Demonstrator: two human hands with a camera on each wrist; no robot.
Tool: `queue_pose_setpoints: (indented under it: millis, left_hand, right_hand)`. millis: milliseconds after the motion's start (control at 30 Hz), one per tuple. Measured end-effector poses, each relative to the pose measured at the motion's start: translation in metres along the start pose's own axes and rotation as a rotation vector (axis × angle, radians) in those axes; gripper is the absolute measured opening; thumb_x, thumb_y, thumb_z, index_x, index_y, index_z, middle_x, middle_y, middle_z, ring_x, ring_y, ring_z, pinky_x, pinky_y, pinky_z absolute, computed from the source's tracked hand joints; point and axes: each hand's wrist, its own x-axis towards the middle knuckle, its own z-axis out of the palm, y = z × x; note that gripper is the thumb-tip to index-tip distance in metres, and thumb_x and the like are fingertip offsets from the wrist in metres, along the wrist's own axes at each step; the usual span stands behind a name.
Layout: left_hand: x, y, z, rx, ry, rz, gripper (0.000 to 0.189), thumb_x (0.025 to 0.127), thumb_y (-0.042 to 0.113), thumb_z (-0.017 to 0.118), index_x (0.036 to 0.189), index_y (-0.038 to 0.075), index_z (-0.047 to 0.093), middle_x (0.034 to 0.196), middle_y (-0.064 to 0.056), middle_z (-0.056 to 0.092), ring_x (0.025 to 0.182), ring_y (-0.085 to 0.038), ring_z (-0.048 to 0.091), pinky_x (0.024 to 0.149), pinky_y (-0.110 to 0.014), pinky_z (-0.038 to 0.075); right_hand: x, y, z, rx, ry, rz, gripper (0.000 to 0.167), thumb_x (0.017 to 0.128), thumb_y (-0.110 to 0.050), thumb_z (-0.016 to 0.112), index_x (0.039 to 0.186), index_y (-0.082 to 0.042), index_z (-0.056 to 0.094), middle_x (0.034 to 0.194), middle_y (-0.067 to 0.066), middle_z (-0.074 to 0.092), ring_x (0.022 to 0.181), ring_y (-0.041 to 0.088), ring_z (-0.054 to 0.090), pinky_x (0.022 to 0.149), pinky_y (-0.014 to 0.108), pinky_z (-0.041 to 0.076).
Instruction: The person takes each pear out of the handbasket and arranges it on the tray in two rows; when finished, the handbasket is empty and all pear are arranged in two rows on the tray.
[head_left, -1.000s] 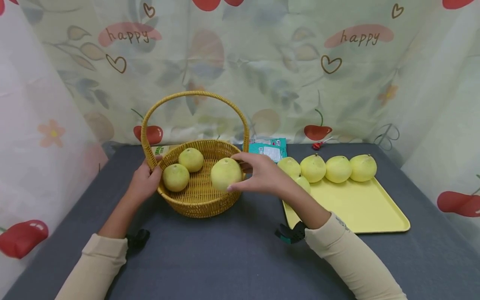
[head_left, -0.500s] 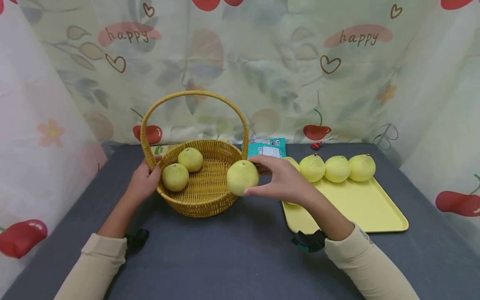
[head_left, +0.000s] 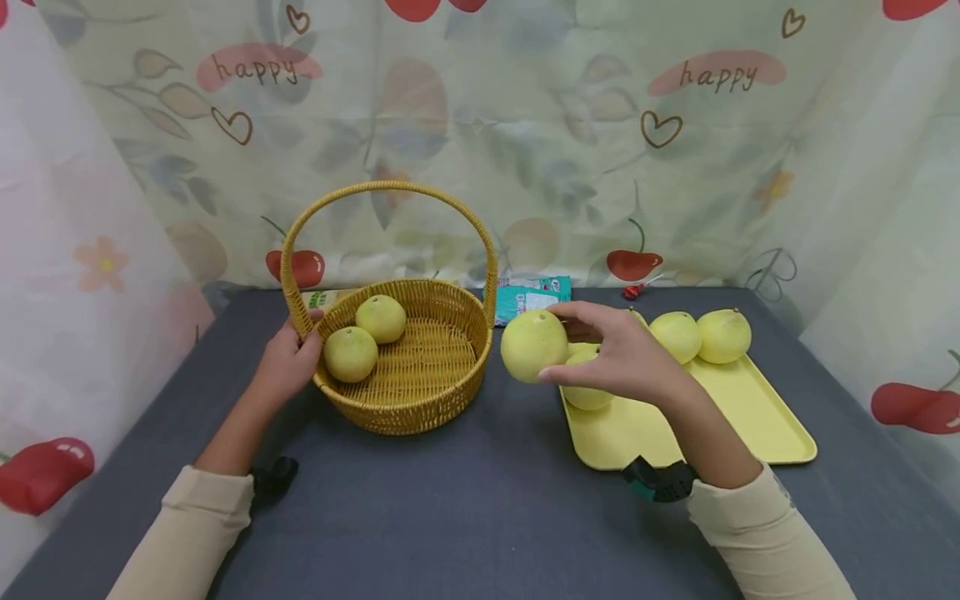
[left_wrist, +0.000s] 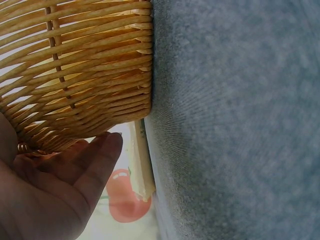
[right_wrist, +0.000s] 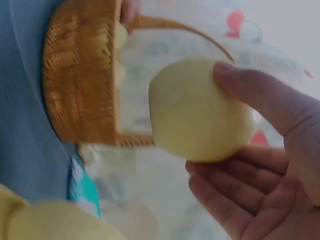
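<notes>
My right hand [head_left: 622,354] holds a pale yellow pomelo [head_left: 534,346] between thumb and fingers, in the air between basket and tray; the right wrist view shows the thumb on one side of the pomelo [right_wrist: 200,110]. My left hand [head_left: 285,362] grips the left rim of a wicker basket [head_left: 405,417], at the foot of its tall handle. In the left wrist view the fingers [left_wrist: 95,170] lie against the weave of the basket [left_wrist: 85,75]. Two pomelos, one in front [head_left: 350,354] and one behind [head_left: 381,319], sit inside at the left.
A yellow tray [head_left: 757,425] on the right bears several more pomelos [head_left: 724,336], partly hidden by my right hand. Behind lie a teal packet [head_left: 532,293], a red-wrapped lollipop [head_left: 633,292] and another packet [head_left: 322,298] behind the basket. A patterned cloth hangs at the back.
My right hand has carried the pomelo from over the basket's right side rightwards, out past its rim toward the tray. My left hand and the basket have stayed put.
</notes>
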Motion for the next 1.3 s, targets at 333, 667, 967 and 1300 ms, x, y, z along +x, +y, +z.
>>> queue_pose_setpoints:
  millis: [333, 667, 967, 1300]
  left_hand:
    - [0.000, 0.000, 0.001, 0.010, 0.010, 0.013, 0.052, 0.104, 0.017, 0.033, 0.151, -0.004, 0.035, 0.133, -0.034, 0.051, 0.088, -0.034, 0.051, 0.069, -0.040, 0.041]
    - [0.000, 0.001, 0.000, 0.007, 0.000, 0.007, 0.053, 0.104, 0.019, 0.032, 0.152, -0.004, 0.034, 0.135, -0.034, 0.049, 0.091, -0.035, 0.051, 0.071, -0.040, 0.041]
    - [0.000, 0.000, 0.000, 0.006, -0.003, 0.012, 0.053, 0.104, 0.019, 0.031, 0.152, -0.004, 0.033, 0.131, -0.034, 0.052, 0.084, -0.032, 0.051, 0.067, -0.039, 0.041]
    - [0.000, 0.000, 0.000, 0.011, -0.006, 0.000, 0.054, 0.104, 0.020, 0.031, 0.153, -0.003, 0.032, 0.134, -0.034, 0.050, 0.089, -0.035, 0.052, 0.069, -0.040, 0.041]
  right_hand:
    - [-0.011, 0.017, -0.042, -0.039, 0.056, 0.021, 0.063, 0.076, -0.016, 0.090, 0.132, -0.011, 0.064, 0.121, 0.001, 0.066, 0.106, 0.014, 0.066, 0.090, 0.027, 0.050]
    - [-0.021, 0.037, -0.067, -0.021, 0.089, 0.162, 0.065, 0.077, -0.014, 0.088, 0.136, -0.011, 0.061, 0.123, 0.007, 0.066, 0.105, 0.011, 0.066, 0.086, 0.024, 0.051]
    - [-0.035, 0.060, -0.091, -0.129, 0.048, 0.295, 0.067, 0.080, -0.024, 0.087, 0.139, -0.012, 0.058, 0.128, 0.007, 0.063, 0.108, 0.006, 0.062, 0.085, 0.022, 0.050]
    - [-0.044, 0.078, -0.099, -0.182, -0.107, 0.356, 0.072, 0.081, -0.031, 0.085, 0.139, 0.000, 0.055, 0.132, 0.018, 0.060, 0.118, 0.036, 0.060, 0.088, 0.038, 0.053]
